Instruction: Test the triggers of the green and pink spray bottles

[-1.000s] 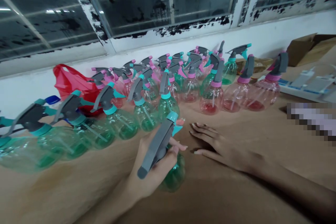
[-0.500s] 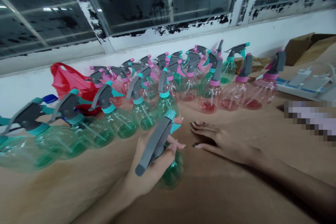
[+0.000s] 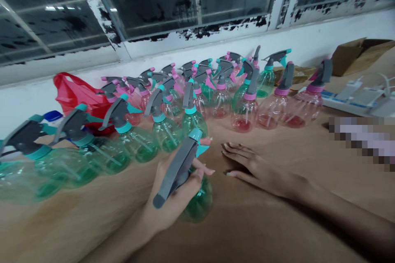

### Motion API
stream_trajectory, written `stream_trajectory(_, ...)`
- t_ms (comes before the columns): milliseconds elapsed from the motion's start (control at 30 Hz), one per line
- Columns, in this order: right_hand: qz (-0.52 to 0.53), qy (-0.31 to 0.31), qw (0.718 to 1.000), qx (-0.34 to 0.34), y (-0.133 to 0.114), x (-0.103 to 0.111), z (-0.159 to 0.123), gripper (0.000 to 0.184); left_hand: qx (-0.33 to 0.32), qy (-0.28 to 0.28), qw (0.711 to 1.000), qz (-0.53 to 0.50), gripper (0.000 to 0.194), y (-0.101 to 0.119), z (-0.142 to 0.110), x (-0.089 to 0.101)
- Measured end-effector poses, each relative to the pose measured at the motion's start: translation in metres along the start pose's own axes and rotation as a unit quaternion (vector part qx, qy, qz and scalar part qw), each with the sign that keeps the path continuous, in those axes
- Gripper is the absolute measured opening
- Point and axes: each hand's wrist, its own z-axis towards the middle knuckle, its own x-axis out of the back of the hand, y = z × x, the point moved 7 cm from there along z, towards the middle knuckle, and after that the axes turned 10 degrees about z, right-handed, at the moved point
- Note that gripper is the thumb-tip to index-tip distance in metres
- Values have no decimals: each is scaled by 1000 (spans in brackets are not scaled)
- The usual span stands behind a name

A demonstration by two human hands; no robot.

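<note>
My left hand (image 3: 175, 193) is wrapped round the neck of a green spray bottle (image 3: 199, 203) with a grey and teal trigger head. The bottle stands on the brown table (image 3: 265, 222), and my fingers hide its collar. To the right of it, my right hand (image 3: 247, 162) lies palm down on the table with its fingers stretched out, holding nothing. Just beyond my left hand stands another green spray bottle (image 3: 194, 122), one of a row of green ones running left. A pink spray bottle (image 3: 245, 117) stands beyond my right hand.
Many more pink and green spray bottles crowd the back by the white wall. A red plastic bag (image 3: 78, 96) sits behind the left row. At the right are a power strip (image 3: 348, 104), a cardboard box (image 3: 354, 57) and a blurred-out item (image 3: 364, 137).
The whole view has shifted slightly, so everything sits a little further left. My left hand keeps its hold on the spray bottle; my right hand stays flat on the table.
</note>
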Motion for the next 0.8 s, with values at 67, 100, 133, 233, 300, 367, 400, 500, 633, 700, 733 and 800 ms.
stream_trajectory(67, -3, -2, 1000, 0, 0, 0, 0, 60, -7, 1, 1000, -3, 16, 1, 1, 0)
stream_trajectory(100, -3, -2, 1000, 0, 0, -1, 0, 60, -11, -1, 1000, -5, 16, 1, 1, 0)
stream_trajectory(133, -2, -1, 1000, 0, 0, -1, -1, 60, -13, -2, 1000, -7, 16, 1, 1, 0)
stream_trajectory(233, 2, 6, 1000, 5, 2, -1, -1, 60, -19, -2, 1000, -10, 16, 3, 2, 1)
stream_trajectory(300, 1, 7, 1000, 9, 3, -2, -1, 60, -27, -7, 1000, -12, 16, 5, 2, 1)
stream_trajectory(367, -1, 6, 1000, 10, 4, -2, -1, 61, -33, -17, 999, -15, 18, 6, 2, 1)
stream_trajectory(400, -2, 6, 1000, 10, 3, -2, -1, 61, -33, -22, 999, -19, 21, 6, 2, 1)
stream_trajectory(500, -5, 3, 1000, 6, 2, -1, -1, 61, -33, -29, 998, -44, 23, 5, 1, 1)
stream_trajectory(633, -7, 3, 1000, 0, -1, 1, -1, 60, -58, -28, 998, -26, 22, 4, 0, 4)
stream_trajectory(700, -1, 7, 1000, 3, -1, 2, -1, 60, -61, -24, 998, -16, 24, 4, 0, 5)
stream_trajectory(733, 1, 7, 1000, 5, -1, 2, -1, 60, -54, -24, 998, -17, 24, 4, 0, 5)
stream_trajectory(800, 4, 4, 1000, 8, 0, 1, -1, 60, -27, -20, 999, -12, 24, 1, -1, 4)
